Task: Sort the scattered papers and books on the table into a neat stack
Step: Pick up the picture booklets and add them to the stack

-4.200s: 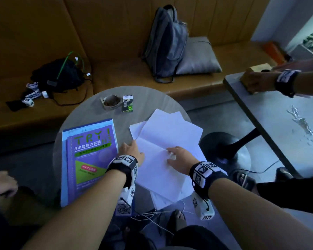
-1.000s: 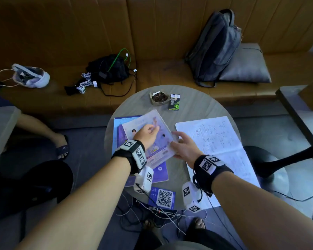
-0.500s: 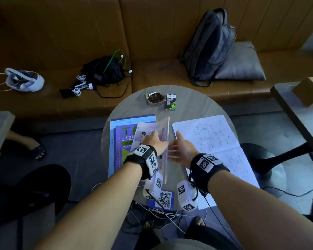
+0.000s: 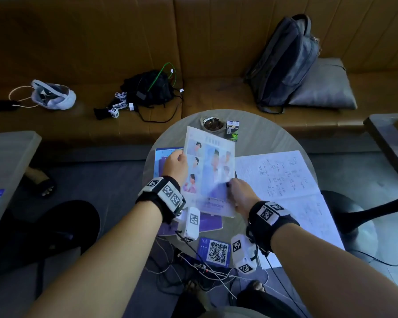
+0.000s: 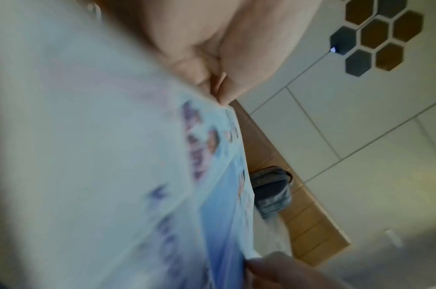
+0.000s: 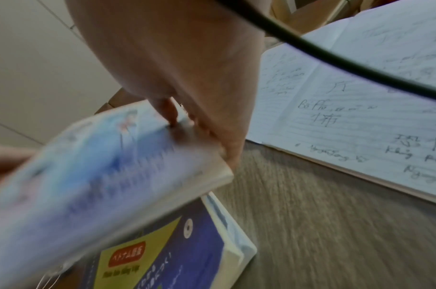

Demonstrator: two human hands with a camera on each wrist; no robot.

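A pale blue illustrated book (image 4: 210, 171) (image 5: 137, 176) (image 6: 108, 168) is held flat above the purple book (image 4: 207, 224) (image 6: 177, 244), which lies on a light blue book (image 4: 161, 154) at the left of the round table (image 4: 262, 134). My left hand (image 4: 177, 165) grips its left edge. My right hand (image 4: 238, 193) (image 6: 177, 109) pinches its lower right edge. An open handwritten notebook (image 4: 285, 180) (image 6: 360, 109) lies on the table's right half.
An ashtray (image 4: 213, 123) and a small pack (image 4: 232, 130) sit at the table's far edge. A QR card (image 4: 215, 251) lies at the near edge beside cables. On the brown sofa behind are a backpack (image 4: 285, 60), cushion (image 4: 326, 88) and black bag (image 4: 149, 88).
The illustrated book stood on edge between my hands half a second ago; now it is turned cover-up and held flat over the purple book. Earlier my hands rested on loose white sheets.
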